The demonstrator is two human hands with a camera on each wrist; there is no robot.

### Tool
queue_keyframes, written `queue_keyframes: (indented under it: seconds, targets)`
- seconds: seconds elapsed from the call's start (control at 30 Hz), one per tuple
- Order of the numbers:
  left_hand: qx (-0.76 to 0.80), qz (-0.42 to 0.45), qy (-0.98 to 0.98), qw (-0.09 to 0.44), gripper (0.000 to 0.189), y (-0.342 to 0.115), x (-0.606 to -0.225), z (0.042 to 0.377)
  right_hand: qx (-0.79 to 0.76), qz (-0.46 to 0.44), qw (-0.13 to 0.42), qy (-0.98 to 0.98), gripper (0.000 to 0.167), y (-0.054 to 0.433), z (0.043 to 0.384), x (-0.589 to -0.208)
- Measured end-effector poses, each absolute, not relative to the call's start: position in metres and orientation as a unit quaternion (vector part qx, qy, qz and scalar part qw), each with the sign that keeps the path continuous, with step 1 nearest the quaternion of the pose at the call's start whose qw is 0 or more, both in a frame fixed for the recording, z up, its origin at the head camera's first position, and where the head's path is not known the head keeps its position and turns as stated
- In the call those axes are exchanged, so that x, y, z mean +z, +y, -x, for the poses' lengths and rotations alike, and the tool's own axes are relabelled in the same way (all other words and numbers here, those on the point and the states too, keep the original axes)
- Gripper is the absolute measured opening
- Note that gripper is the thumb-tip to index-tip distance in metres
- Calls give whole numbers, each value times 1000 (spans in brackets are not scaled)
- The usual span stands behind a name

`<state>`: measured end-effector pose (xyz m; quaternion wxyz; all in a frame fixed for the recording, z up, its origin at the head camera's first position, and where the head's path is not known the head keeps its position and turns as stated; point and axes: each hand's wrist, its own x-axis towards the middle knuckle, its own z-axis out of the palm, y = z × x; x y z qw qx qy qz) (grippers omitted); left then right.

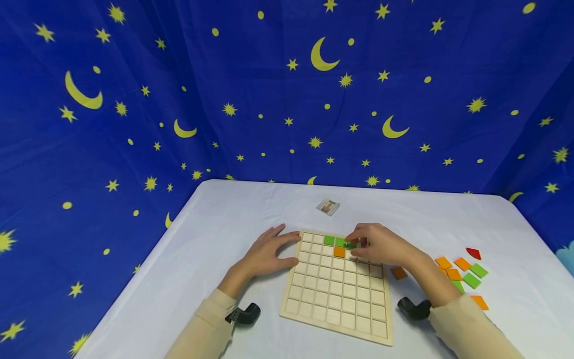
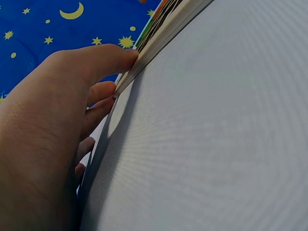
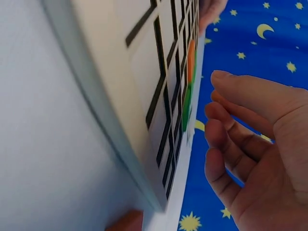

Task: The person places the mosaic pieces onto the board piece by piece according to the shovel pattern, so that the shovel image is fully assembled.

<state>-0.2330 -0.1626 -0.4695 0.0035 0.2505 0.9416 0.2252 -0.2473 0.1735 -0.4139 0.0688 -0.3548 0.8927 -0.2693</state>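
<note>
A wooden grid board lies on the white table. Two green tiles sit in its top row, with an orange tile just below them. My left hand lies flat on the table, its straight fingers touching the board's left edge. My right hand hovers over the board's upper right, fingertips at a third green tile. In the right wrist view the fingers are loosely bent, apart from the board, and hold nothing. The green tile and the orange tile show there edge-on.
Loose orange tiles, green tiles and a red piece lie on the table to the right of the board. A small pattern card lies behind it. A blue star-and-moon cloth hangs around the table.
</note>
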Motion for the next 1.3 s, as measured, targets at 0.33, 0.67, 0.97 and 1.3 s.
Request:
queue_keyframes:
  seconds: [0.33,0.67,0.97,1.3]
  targets:
    - [227,-251,941,6,65,-163,-470,233,-264,336,82,900,29,202,238,-421]
    - [228,-257,939,4,63,-162,-471,233,-280,293,94,909,22,229,229,-425]
    - [228,-257,939,2,64,-163,-469,234,-304,279,122,903,20,253,225,-422]
    - [226,-253,941,5,64,-163,-471,234,-352,261,216,873,30,275,230,-430]
